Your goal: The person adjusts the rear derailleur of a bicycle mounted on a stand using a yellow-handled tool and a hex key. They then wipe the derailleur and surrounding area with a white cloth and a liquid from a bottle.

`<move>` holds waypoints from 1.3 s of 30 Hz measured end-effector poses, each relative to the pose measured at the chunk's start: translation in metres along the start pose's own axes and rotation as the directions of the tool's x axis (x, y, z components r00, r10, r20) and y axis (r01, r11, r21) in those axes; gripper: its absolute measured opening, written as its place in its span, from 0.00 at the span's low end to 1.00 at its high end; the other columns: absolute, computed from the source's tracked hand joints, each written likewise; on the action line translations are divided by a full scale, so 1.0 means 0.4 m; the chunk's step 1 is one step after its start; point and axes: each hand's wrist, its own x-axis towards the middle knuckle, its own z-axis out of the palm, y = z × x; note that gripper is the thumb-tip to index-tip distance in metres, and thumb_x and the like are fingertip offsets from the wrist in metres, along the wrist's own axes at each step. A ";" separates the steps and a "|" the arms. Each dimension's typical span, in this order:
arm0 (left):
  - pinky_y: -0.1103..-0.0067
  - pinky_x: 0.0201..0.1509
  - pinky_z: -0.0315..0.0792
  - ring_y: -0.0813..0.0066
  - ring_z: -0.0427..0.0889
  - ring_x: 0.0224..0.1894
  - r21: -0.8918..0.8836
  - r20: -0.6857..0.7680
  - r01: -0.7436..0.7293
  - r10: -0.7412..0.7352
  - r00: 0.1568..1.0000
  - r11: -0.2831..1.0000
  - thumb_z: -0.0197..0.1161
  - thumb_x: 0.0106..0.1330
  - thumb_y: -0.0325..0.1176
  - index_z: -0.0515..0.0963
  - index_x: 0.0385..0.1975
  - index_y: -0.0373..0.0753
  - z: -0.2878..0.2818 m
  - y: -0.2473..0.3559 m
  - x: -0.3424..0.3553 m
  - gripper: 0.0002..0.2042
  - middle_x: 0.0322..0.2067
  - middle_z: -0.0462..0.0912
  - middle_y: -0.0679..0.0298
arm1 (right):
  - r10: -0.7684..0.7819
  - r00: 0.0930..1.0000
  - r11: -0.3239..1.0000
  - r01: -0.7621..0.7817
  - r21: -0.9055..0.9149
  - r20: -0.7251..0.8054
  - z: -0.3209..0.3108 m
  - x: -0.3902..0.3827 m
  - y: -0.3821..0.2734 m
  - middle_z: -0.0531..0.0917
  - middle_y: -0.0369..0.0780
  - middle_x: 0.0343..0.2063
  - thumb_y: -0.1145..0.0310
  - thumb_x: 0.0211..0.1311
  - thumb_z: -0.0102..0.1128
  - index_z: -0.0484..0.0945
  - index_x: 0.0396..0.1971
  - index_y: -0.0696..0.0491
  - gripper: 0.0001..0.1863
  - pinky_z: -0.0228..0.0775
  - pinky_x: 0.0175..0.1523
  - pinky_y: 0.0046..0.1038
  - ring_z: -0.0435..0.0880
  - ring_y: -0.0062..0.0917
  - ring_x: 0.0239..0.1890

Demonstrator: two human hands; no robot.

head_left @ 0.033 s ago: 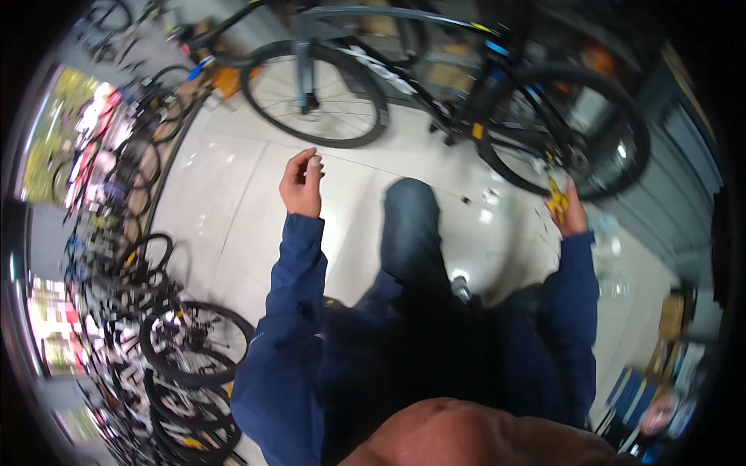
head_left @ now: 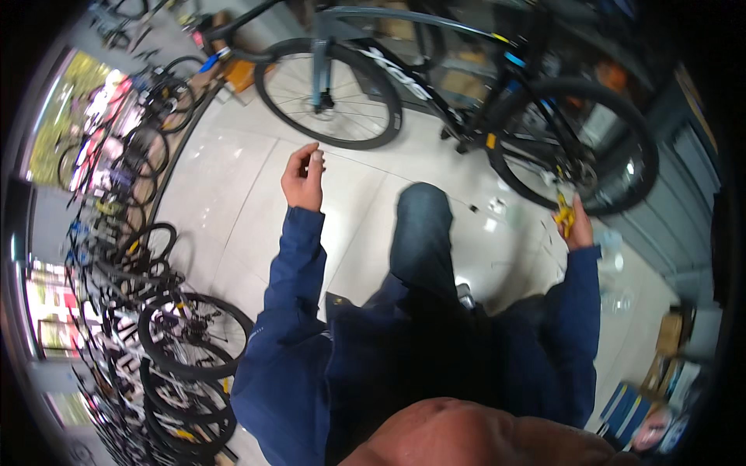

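Two blue-sleeved arms are stretched forward on either side of a bent knee in dark jeans. The left hand is raised with fingers curled; whether anything is pinched cannot be told. A yellow tool is grasped in the right hand, near the rear wheel of a dark bicycle. More bicycles are lined up leftward.

Two bare hands, one yellow tool, one grey-black bicycle, its two wheels, perhaps over ten parked bikes
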 end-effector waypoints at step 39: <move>0.75 0.49 0.82 0.75 0.84 0.48 0.182 0.131 -0.175 0.152 0.980 0.968 0.66 0.74 0.47 0.81 0.60 0.39 -0.461 0.086 1.415 0.22 0.47 0.85 0.64 | 0.156 0.962 0.966 -0.196 -0.170 -0.224 -0.022 -0.006 -0.064 0.85 0.38 0.41 0.47 0.69 0.65 0.73 0.57 0.50 0.26 0.70 0.24 0.16 0.89 0.28 0.38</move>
